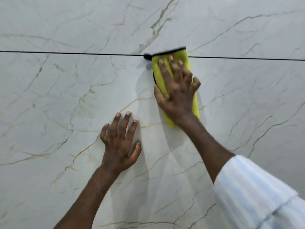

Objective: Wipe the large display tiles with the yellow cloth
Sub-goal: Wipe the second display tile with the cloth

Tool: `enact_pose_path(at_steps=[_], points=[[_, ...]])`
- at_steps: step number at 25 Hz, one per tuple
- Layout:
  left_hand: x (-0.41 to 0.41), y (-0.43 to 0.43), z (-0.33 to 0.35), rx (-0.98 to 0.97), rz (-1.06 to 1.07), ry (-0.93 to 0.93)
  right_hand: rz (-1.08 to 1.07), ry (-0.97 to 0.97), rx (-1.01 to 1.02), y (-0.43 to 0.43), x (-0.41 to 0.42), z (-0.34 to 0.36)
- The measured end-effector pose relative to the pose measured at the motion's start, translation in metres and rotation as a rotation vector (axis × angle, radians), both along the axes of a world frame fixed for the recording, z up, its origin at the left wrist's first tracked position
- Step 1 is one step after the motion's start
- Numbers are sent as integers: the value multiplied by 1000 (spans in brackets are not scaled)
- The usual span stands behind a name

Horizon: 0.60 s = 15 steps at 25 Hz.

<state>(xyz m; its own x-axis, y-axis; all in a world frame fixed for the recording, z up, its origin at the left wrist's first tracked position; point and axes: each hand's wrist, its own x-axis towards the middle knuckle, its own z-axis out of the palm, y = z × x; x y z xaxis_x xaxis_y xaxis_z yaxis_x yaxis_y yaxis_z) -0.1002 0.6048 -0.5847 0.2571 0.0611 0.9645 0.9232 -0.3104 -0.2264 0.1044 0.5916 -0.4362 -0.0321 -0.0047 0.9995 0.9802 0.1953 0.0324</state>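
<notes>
Two large white marble-look display tiles fill the view, a near tile [57,113] and a far tile [82,22], split by a thin dark joint line [66,53]. A folded yellow cloth [159,75] with a black edge lies flat on the near tile, its top edge crossing the joint. My right hand [176,93] presses on the cloth with spread fingers, palm down. My left hand [121,142] rests flat on the near tile, fingers spread, a little below and to the left of the cloth.
A small black clip or spacer [146,57] sits on the joint just left of the cloth. My white striped sleeve [255,192] covers the lower right corner. Grey and gold veins run across both tiles.
</notes>
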Motion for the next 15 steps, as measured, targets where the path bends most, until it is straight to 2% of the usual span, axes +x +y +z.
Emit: enact_pose_path(at_steps=[3,6,8,12,15], points=[[27,-5,18,20,-70,59,1,42,-3,-1,19,-91],[44,5,17,17,14,89,-30,5,-61,-10,40,-161],[45,10,12,17,28,78,-19,-67,-84,-9,59,-128],[44,13,9,14,38,80,-34,-82,-81,-7,91,6],[47,12,9,25,20,61,-43,-77,-34,-3,98,8]])
